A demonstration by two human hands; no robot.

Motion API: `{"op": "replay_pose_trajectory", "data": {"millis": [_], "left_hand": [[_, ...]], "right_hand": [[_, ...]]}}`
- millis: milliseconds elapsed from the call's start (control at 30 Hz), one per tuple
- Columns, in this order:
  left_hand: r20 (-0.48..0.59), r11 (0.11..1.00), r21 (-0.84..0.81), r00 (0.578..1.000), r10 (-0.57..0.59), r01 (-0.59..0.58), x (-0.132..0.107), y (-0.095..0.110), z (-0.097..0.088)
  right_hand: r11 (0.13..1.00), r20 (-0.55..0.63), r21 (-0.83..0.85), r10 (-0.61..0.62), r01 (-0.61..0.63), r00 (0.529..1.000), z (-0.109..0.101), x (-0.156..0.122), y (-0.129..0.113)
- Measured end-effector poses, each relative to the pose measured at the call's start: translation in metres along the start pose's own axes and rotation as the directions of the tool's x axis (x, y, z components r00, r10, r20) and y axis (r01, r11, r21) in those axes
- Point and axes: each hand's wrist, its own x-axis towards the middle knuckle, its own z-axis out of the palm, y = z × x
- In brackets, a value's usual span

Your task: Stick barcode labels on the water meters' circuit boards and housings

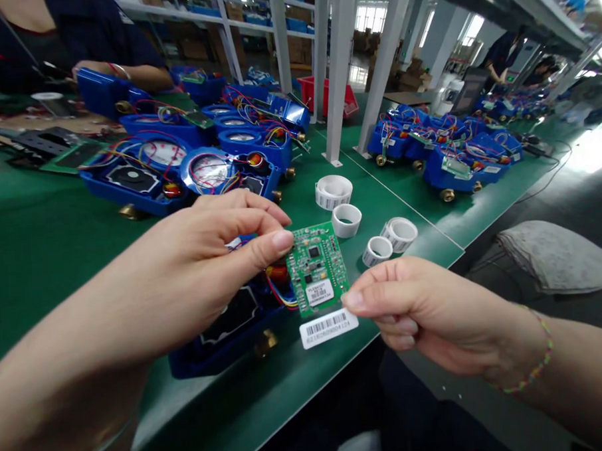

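Note:
My left hand point(232, 248) pinches the upper left edge of a green circuit board point(327, 267) between thumb and fingers. The board carries dark chips and a small white printed label. Colored wires run from its lower left side toward an open blue meter housing point(192, 356), partly covered by my left hand and forearm. My right hand point(414, 307) is closed, with thumb and forefinger gripping the right end of a white barcode label point(329, 328). That label lies just below the board's lower edge; I cannot tell whether they touch.
Several rolls of labels point(333, 192) stand on the green table point(308, 385) beyond my hands. More blue housings point(134, 179) with wiring sit at the left and right point(465, 155). White posts point(341, 71) rise from the table. A co-worker's hand point(99, 68) is at the upper left.

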Motion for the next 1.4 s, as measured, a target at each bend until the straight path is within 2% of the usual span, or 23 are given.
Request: {"op": "replay_pose_trajectory", "data": {"millis": [267, 900, 1100, 1400], "left_hand": [[0.001, 1.000, 0.015, 1.000, -0.001, 0.001, 0.003, 0.002, -0.001], [0.002, 1.000, 0.028, 1.000, 0.012, -0.012, 0.001, 0.000, -0.002], [-0.058, 0.989, 0.043, 0.988, 0.143, -0.141, 0.002, -0.012, 0.000], [-0.073, 0.986, 0.065, 0.984, 0.161, -0.157, 0.004, -0.013, 0.001]], "right_hand": [[0.998, -0.019, -0.041, -0.053, 0.052, 0.998, 0.001, 0.005, 0.000], [0.995, -0.019, -0.065, -0.071, 0.070, 0.997, -0.001, 0.011, 0.004], [0.995, -0.033, -0.080, -0.063, 0.060, 0.997, 0.001, 0.011, 0.001], [0.994, -0.055, -0.087, -0.073, 0.068, 0.996, 0.001, 0.012, 0.002]]}}
